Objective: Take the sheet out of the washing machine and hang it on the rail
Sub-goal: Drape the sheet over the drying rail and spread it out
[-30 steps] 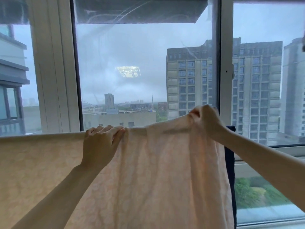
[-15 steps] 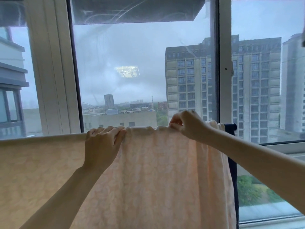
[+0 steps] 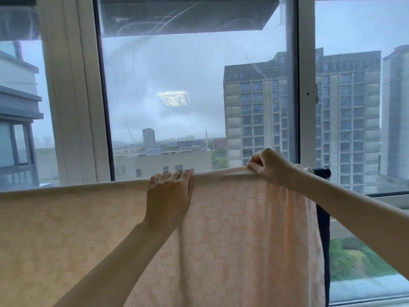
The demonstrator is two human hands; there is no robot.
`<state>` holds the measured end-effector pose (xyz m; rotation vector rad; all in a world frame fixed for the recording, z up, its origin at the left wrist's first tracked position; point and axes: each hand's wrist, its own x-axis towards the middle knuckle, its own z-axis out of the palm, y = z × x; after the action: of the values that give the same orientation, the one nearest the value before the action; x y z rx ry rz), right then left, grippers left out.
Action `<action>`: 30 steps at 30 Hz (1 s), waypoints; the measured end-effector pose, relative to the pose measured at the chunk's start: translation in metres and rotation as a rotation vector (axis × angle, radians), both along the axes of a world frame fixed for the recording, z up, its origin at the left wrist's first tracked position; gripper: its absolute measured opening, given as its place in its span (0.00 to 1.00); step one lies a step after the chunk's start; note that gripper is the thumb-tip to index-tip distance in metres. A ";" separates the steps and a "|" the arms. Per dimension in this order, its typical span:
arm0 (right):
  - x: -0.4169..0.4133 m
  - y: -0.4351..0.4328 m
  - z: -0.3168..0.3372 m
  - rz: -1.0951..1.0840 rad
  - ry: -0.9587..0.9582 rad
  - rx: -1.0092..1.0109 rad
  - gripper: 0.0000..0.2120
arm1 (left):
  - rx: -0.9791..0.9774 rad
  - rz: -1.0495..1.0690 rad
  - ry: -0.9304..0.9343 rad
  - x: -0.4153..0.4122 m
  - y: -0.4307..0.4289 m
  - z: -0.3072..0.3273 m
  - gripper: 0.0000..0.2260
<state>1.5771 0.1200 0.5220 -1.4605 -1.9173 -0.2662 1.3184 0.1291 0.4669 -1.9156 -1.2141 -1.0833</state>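
Along the rail, head view: the peach patterned sheet is draped over the rail and hangs down on the near side. It covers the rail along all of its seen length, so the bar itself is not visible. Left of the hands the cloth lies flat and even. Below the right-hand stretch of the rail it falls in vertical folds and is bunched.

The left hand lies flat against the sheet just below the rail. Its fingers are together and laid over the top edge, holding nothing. Judgement: it pins the cloth so the spread part does not slide. The right hand sits on top of the rail further right. Its fingers are curled and pinch the top fold of the sheet. Judgement: it is drawing the bunched part along the rail to spread it.

Past the sheet's right edge, at the rail's end, a dark cloth hangs touching the sheet. Behind the rail stands the window.

Containers: none in view. The washing machine is out of frame, and its contents cannot be reported. Judgement: the sheet is out and hung, and only the smoothing of the right part is left.
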 end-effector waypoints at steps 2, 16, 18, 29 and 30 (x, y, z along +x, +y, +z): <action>0.001 -0.004 0.002 0.016 -0.003 -0.003 0.06 | 0.038 -0.029 0.002 0.013 0.000 0.000 0.16; 0.040 -0.030 0.010 0.183 -0.033 0.053 0.05 | 0.159 -0.036 0.046 0.118 -0.016 -0.011 0.13; 0.062 -0.032 0.011 0.194 -0.006 0.013 0.07 | 0.132 -0.021 0.018 0.120 -0.017 -0.010 0.13; 0.101 -0.036 0.001 0.295 -0.016 0.001 0.07 | 0.073 0.040 -0.070 0.139 -0.028 -0.007 0.16; 0.100 -0.035 0.000 0.290 -0.001 0.038 0.07 | 0.065 0.049 -0.066 0.140 -0.029 -0.006 0.16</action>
<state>1.6771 0.0846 0.5215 -1.1389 -2.0818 -0.1672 1.4583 0.0997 0.4612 -1.8045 -1.2399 -1.1546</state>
